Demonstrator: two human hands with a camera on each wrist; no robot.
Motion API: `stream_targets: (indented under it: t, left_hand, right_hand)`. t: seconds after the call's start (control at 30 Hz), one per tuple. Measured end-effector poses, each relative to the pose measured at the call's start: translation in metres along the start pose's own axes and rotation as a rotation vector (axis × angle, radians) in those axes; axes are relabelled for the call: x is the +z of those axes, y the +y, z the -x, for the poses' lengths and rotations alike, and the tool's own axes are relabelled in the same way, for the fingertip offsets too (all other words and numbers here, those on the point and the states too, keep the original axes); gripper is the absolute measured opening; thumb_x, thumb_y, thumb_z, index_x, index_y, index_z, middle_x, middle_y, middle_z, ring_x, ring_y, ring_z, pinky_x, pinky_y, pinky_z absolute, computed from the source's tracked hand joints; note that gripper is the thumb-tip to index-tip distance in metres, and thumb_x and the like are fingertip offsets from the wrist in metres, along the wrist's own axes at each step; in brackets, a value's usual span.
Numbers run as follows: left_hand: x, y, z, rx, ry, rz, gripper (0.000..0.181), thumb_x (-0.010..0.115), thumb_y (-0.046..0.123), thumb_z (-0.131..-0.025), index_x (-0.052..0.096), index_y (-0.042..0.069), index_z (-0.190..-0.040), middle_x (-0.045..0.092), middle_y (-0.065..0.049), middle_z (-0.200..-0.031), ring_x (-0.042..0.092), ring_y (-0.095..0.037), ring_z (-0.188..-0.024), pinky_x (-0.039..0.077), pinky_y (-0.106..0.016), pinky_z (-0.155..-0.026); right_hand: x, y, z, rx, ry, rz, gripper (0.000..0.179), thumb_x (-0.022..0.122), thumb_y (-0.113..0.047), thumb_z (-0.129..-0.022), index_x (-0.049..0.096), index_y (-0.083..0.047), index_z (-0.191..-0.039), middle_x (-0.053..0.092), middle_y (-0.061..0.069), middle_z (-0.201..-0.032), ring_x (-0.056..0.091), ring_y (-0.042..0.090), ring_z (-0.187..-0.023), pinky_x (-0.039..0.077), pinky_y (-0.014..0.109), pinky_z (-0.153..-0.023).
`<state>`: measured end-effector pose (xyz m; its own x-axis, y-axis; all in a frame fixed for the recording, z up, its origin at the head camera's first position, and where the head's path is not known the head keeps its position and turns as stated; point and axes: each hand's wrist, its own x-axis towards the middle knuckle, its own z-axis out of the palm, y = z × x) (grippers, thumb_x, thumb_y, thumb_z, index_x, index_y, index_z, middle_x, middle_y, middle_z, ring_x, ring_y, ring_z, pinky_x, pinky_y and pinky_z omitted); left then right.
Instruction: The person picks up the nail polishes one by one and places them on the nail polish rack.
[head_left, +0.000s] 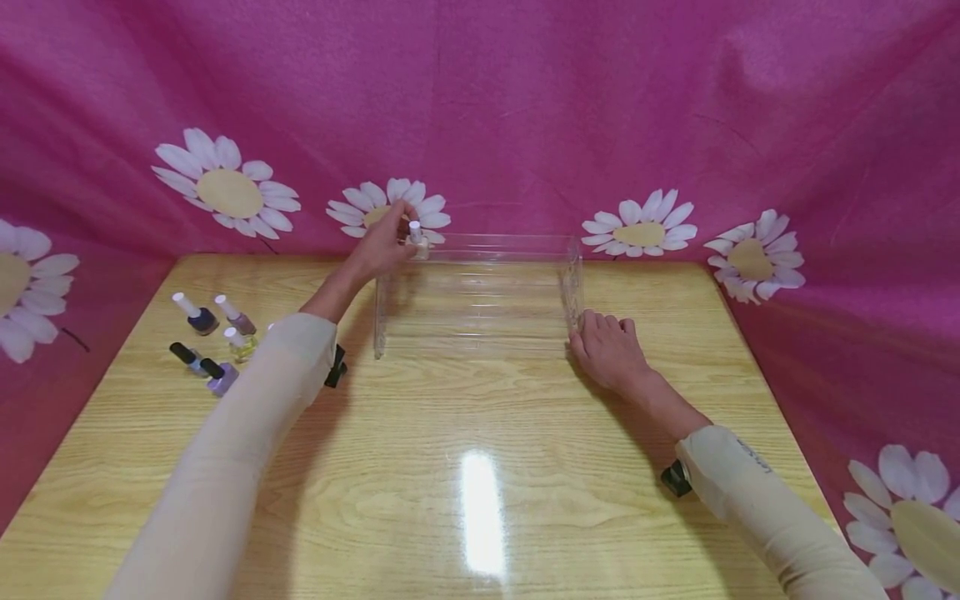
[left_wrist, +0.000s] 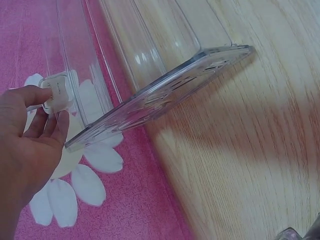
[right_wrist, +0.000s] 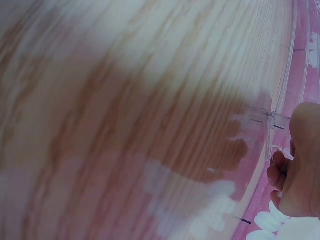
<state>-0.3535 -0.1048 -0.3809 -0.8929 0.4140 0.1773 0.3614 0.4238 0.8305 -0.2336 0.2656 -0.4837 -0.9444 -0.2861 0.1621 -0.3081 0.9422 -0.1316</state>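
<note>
My left hand (head_left: 384, 243) pinches a small nail polish bottle (head_left: 420, 247) with a white cap at the left end of the top tier of a clear tiered display rack (head_left: 480, 260). In the left wrist view, thumb and fingers grip the pale bottle (left_wrist: 58, 93) from the side, just behind the rack's left side panel (left_wrist: 165, 92). My right hand (head_left: 609, 350) holds the front of the rack's right side panel (head_left: 572, 279), its fingers curled. The right wrist view has this hand (right_wrist: 302, 162) at the right edge, against the clear plastic.
Several nail polish bottles stand on the left of the wooden table (head_left: 420, 483): a dark one (head_left: 202, 320), a mauve one (head_left: 240, 322), a yellow one (head_left: 242, 346) and a lilac one (head_left: 222, 381). A pink cloth (head_left: 510, 108) with daisies hangs behind the rack.
</note>
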Motion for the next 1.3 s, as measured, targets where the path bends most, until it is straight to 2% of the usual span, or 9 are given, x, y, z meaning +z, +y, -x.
stream_targets:
  t: [0.03, 0.2, 0.37, 0.63, 0.83, 1.03, 1.3]
  left_hand:
    - [0.0, -0.005, -0.002, -0.01, 0.002, -0.007, 0.034, 0.056, -0.013, -0.09, 0.038, 0.002, -0.115, 0.049, -0.013, -0.098, 0.05, -0.027, -0.092, 0.043, -0.024, -0.069]
    - [-0.003, -0.003, 0.001, -0.03, -0.001, -0.017, 0.038, 0.059, -0.009, -0.091, 0.038, 0.0, -0.122, 0.05, -0.018, -0.112, 0.051, -0.032, -0.104, 0.045, -0.034, -0.085]
    - [-0.007, -0.004, 0.005, -0.028, 0.03, -0.005, 0.045, 0.065, -0.006, -0.09, 0.039, -0.004, -0.127, 0.052, -0.024, -0.124, 0.053, -0.037, -0.117, 0.044, -0.045, -0.101]
    - [-0.014, 0.004, 0.016, -0.057, 0.062, -0.003, 0.051, 0.067, -0.007, -0.087, 0.039, -0.005, -0.129, 0.054, -0.029, -0.127, 0.051, -0.04, -0.122, 0.043, -0.047, -0.104]
    - [-0.018, 0.012, 0.032, -0.021, 0.101, 0.015, 0.055, 0.068, -0.006, -0.086, 0.041, -0.004, -0.134, 0.051, -0.028, -0.131, 0.051, -0.043, -0.123, 0.045, -0.05, -0.102]
    - [-0.024, 0.017, 0.054, 0.023, 0.107, 0.043, 0.06, 0.069, -0.008, -0.088, 0.037, -0.006, -0.138, 0.048, -0.033, -0.132, 0.05, -0.049, -0.121, 0.043, -0.055, -0.103]
    - [-0.043, 0.02, 0.09, -0.001, 0.108, 0.013, 0.062, 0.069, -0.004, -0.09, 0.033, -0.003, -0.142, 0.049, -0.027, -0.136, 0.051, -0.041, -0.125, 0.047, -0.055, -0.098]
  right_hand:
    - [0.0, 0.0, 0.0, -0.001, 0.002, -0.002, 0.026, 0.04, -0.028, -0.106, 0.041, -0.005, -0.092, 0.044, 0.009, -0.078, 0.051, 0.036, -0.08, 0.034, 0.051, -0.078]
    - [0.0, -0.001, 0.0, 0.002, -0.007, -0.015, 0.027, 0.039, -0.029, -0.106, 0.04, -0.006, -0.092, 0.044, 0.009, -0.078, 0.05, 0.036, -0.081, 0.033, 0.051, -0.079]
    - [0.0, -0.001, 0.0, 0.007, -0.023, -0.017, 0.028, 0.036, -0.031, -0.107, 0.039, -0.006, -0.092, 0.045, 0.009, -0.079, 0.05, 0.036, -0.082, 0.033, 0.051, -0.079]
    - [-0.001, 0.0, 0.001, 0.01, -0.026, -0.02, 0.029, 0.036, -0.03, -0.107, 0.039, -0.007, -0.091, 0.043, 0.008, -0.078, 0.049, 0.035, -0.081, 0.032, 0.05, -0.078]
    - [-0.001, -0.001, 0.002, 0.011, -0.024, -0.031, 0.028, 0.036, -0.029, -0.107, 0.038, -0.007, -0.09, 0.044, 0.008, -0.077, 0.049, 0.035, -0.08, 0.032, 0.051, -0.078]
    - [-0.001, -0.002, 0.002, 0.008, -0.014, -0.045, 0.027, 0.037, -0.028, -0.107, 0.038, -0.007, -0.09, 0.044, 0.009, -0.077, 0.05, 0.036, -0.08, 0.031, 0.051, -0.077]
    - [-0.001, -0.001, 0.001, 0.006, -0.011, -0.043, 0.027, 0.037, -0.029, -0.107, 0.038, -0.006, -0.092, 0.044, 0.009, -0.079, 0.05, 0.037, -0.08, 0.03, 0.05, -0.075]
